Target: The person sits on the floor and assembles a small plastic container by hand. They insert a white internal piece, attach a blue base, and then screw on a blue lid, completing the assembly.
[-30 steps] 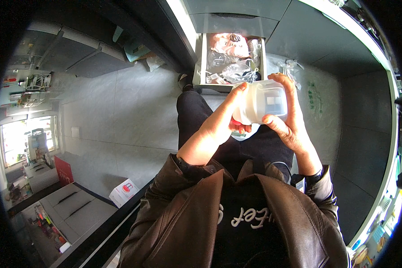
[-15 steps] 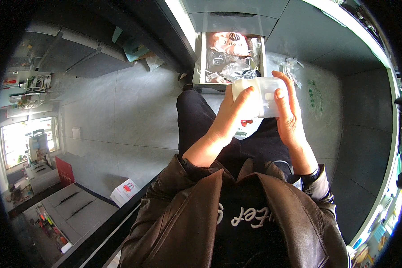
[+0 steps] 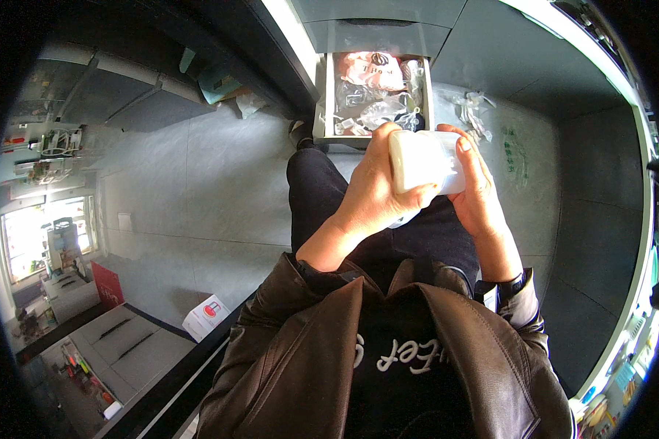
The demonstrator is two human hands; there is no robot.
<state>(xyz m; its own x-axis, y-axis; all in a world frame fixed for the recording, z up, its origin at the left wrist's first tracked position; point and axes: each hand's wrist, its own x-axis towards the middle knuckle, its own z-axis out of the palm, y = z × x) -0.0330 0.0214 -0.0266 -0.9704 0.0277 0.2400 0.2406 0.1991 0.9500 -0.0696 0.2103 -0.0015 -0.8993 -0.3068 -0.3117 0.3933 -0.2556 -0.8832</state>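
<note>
Both my hands hold a white, translucent plastic container on its side above my lap. My left hand wraps round its opaque white left end, with the thumb along the near side. My right hand grips the clearer right end, fingers at the far edge. What is inside the container cannot be made out. Just beyond it, an open drawer holds a pink printed bag and several clear plastic bags. Only a sliver of a pale object shows below the container, mostly hidden by my left hand.
Crumpled clear plastic lies on the grey floor right of the drawer. Dark cabinet panels rise on the right. At the lower left, a white box with a red mark stands by a dark edge. My dark-trousered leg bends toward the drawer.
The container has turned in my hands, bringing its white end more into view. My left thumb has shifted from its top to its near side.
</note>
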